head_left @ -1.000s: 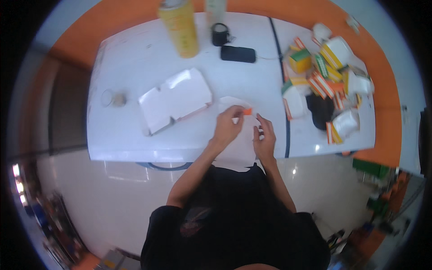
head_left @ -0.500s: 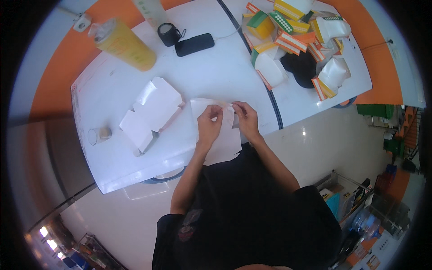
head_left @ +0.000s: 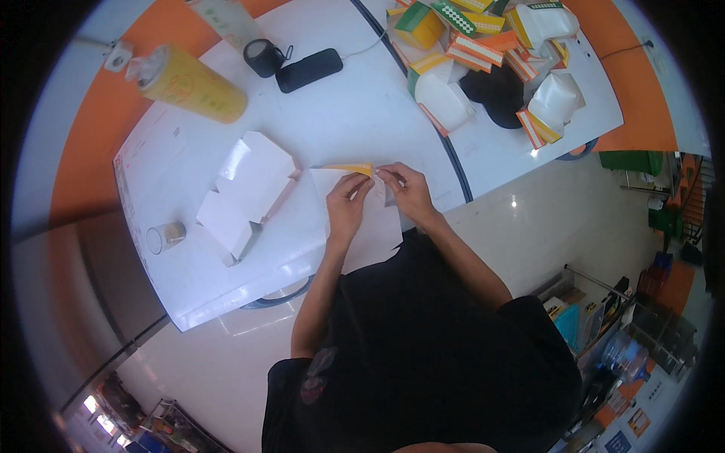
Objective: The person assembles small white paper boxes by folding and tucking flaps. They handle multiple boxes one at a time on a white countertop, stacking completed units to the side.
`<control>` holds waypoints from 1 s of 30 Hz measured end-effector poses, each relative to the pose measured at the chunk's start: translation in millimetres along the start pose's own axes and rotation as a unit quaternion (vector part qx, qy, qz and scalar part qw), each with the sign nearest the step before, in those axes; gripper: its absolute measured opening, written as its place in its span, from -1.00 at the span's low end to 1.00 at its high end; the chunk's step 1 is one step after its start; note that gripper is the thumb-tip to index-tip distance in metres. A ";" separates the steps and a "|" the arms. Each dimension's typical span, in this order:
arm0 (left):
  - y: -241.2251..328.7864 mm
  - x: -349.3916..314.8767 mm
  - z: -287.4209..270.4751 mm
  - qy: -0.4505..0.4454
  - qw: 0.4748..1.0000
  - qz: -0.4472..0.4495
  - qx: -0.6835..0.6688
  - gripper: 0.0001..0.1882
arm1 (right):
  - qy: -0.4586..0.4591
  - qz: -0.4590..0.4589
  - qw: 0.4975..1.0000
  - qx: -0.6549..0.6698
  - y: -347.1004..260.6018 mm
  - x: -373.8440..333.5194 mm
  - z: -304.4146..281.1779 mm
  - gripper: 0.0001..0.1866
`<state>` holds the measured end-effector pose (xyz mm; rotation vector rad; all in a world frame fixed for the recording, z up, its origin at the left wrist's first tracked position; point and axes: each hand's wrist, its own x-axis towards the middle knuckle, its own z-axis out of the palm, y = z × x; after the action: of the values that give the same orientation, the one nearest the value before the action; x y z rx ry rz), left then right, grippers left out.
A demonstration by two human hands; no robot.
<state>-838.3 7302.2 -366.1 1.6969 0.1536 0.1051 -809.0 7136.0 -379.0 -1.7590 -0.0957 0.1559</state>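
Note:
A white cardboard box blank (head_left: pixel 375 226) lies at the table's near edge against my black shirt. Its far flap is bent over, showing a yellow-orange printed side (head_left: pixel 355 168). My left hand (head_left: pixel 347 202) grips that folded flap between thumb and fingers. At the flap's right corner my right hand (head_left: pixel 408 192) pinches the card with closed fingertips. To the left rests a second blank (head_left: pixel 253 181), white side up, with some small side flaps raised; neither hand touches it.
A small glass (head_left: pixel 165 238) stands near the left edge. Farther back are a yellow roll (head_left: pixel 198 84), a black cylindrical speaker (head_left: pixel 262 58) and a black phone (head_left: pixel 310 71) with a cable. Folded boxes (head_left: pixel 445 102) pile up at the far right around a black cap (head_left: pixel 498 96).
The blank's far edge has been folded over, so its yellow-orange printed side now shows between my hands. The view has shifted slightly.

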 end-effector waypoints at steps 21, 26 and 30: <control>-6.0 2.7 22.5 0.001 0.993 0.100 0.060 -0.65 | -0.039 0.081 0.992 0.088 -22.3 9.8 -11.3 -0.59; 8.6 7.5 30.6 0.013 0.971 0.157 0.178 -0.70 | -0.034 0.116 0.968 0.220 -13.7 -1.7 -22.3 -0.52; 21.5 9.1 36.1 -0.073 0.978 0.142 0.136 -0.81 | -0.004 0.117 0.992 0.039 -15.5 9.2 -61.7 -0.49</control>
<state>-822.7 7265.7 -349.7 1.9860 -0.1952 0.1778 -789.8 7080.5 -352.7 -1.6871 0.1092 0.3329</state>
